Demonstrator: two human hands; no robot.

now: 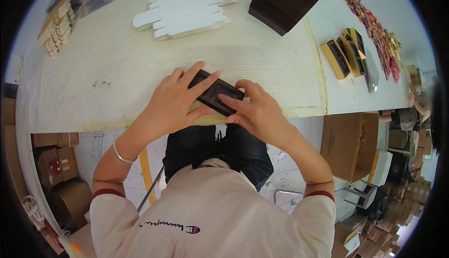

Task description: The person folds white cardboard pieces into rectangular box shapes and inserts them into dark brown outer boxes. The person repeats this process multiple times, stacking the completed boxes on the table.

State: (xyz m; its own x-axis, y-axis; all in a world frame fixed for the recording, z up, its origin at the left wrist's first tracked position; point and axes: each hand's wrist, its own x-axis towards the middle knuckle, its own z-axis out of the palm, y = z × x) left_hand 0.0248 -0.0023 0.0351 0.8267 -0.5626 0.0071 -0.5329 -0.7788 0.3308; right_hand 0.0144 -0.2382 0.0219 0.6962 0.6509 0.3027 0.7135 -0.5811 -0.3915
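A small dark brown tray-like box point(216, 92) lies near the front edge of the pale wooden table point(140, 61). My left hand point(177, 100) rests over its left end, fingers spread across the top. My right hand point(252, 109) grips its right end, with the index finger pressing into the recess. Both hands hold the box between them, just above or on the table edge.
A stack of flat white die-cut cartons point(184, 9) lies at the back centre. A dark brown box stack point(284, 0) stands to its right. Yellow boxes with dark inserts point(345, 52) and colourful wrapped sweets point(374, 29) lie at the right. Cardboard boxes point(348, 143) stand on the floor.
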